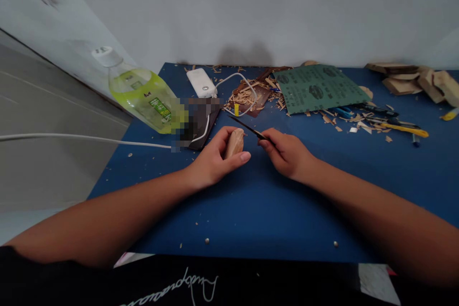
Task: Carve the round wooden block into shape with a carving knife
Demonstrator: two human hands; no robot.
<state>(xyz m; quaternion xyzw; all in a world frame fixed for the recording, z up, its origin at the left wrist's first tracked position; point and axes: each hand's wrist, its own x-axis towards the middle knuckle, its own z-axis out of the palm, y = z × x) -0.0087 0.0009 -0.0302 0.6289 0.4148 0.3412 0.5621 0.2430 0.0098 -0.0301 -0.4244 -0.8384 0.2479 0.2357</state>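
My left hand (217,158) is closed around a small pale piece of carved wood (234,143), with the thumb lying along its near side. Pinched in my right hand (287,150) is a slim dark pointed tool (247,127), perhaps a file. Its tip points left and passes just beyond the top of the wood; I cannot tell whether they touch. Both hands are over the middle of the blue table (251,220). Fingers hide the lower part of the wood and the tool's handle end.
A yellow-green bottle (143,91) and a dark phone (201,124) are at left, near a white power bank (201,82) with a cable. Wood shavings (247,95), green sandpaper (319,88), a yellow cutter (409,129) and wood blocks (401,83) lie along the back and right.
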